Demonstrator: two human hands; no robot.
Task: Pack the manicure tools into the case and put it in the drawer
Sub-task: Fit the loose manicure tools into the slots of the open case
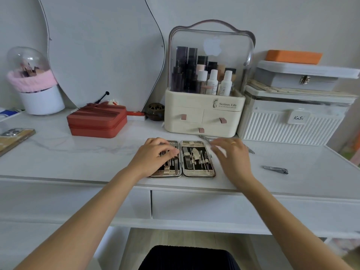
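The right hand (232,154) is motion-blurred, so honestly can't tell what the fingers are doing, just that it sits beside the right edge of the open manicure case (183,158) with a ring on one finger. It also covers part of a metal tool (204,137) lying behind it on the table, of which only the two ends show. The left hand (155,156) lies over the case's left half with fingers bent down onto the tools there, hiding most of that side; can't say if it's pinching one or only pressing. The case lies flat and open near the front edge of the white table (78,152), right half full of small steel tools in a dark lining. A nail clipper (275,169) sits loose well to the right of the case. Behind it stands a cream cosmetic organizer (204,114) with bottles under a clear lid, a white ribbed box (292,121) next to that, and a red zip case (97,121) off to the left. A phone (15,137) is cut off at the left edge. The drawer (214,205) under the tabletop is closed.
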